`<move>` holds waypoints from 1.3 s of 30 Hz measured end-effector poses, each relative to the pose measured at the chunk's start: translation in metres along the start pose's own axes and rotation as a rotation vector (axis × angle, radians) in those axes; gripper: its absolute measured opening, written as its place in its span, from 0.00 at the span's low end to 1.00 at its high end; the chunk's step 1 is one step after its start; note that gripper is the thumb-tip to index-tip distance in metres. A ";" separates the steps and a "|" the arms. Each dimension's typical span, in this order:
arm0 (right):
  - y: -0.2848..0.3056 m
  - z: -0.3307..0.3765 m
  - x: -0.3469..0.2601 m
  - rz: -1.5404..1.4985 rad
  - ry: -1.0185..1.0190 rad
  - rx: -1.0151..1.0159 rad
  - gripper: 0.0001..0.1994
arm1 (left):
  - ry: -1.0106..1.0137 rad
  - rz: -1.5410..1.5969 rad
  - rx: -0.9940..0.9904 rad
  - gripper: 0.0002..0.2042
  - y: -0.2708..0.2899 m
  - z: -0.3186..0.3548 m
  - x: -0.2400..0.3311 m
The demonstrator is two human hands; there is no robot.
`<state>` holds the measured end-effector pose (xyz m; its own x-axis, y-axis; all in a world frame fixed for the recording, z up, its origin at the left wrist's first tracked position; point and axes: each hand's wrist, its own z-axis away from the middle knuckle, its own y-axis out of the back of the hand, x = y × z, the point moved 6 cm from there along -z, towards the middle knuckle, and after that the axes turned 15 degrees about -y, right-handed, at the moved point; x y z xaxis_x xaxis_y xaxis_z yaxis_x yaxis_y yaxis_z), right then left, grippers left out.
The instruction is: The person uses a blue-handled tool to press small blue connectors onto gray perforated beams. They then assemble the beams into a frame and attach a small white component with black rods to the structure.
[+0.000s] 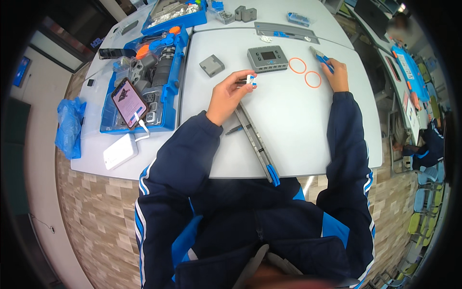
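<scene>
Between the thumb and fingers of my left hand is a small white-and-blue plastic piece. My right hand is closed around the blue handles of a pair of pliers, whose jaws point away from me. Below my left hand lies a long grey beam assembly with blue parts at its near end, which reaches past the table's front edge. Its far end runs up under my left hand, and I cannot tell whether they touch. Two orange rubber rings lie beside my right hand.
A grey controller box with a screen and a grey block sit beyond my left hand. At left, a blue parts bin carries a phone wired to a white power bank. Farther back lies a grey tray.
</scene>
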<state>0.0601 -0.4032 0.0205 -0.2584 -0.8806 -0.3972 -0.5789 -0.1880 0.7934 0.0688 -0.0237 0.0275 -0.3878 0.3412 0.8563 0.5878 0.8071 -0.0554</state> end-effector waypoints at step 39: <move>0.039 0.103 -0.170 -0.348 0.495 -0.447 0.26 | -0.323 -0.513 0.025 0.14 0.028 -0.010 0.023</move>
<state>0.0013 -0.2158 0.0712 0.3211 -0.8110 -0.4891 -0.1672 -0.5568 0.8136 0.0835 0.0018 0.0508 -0.8156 0.0310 0.5778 0.2532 0.9170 0.3082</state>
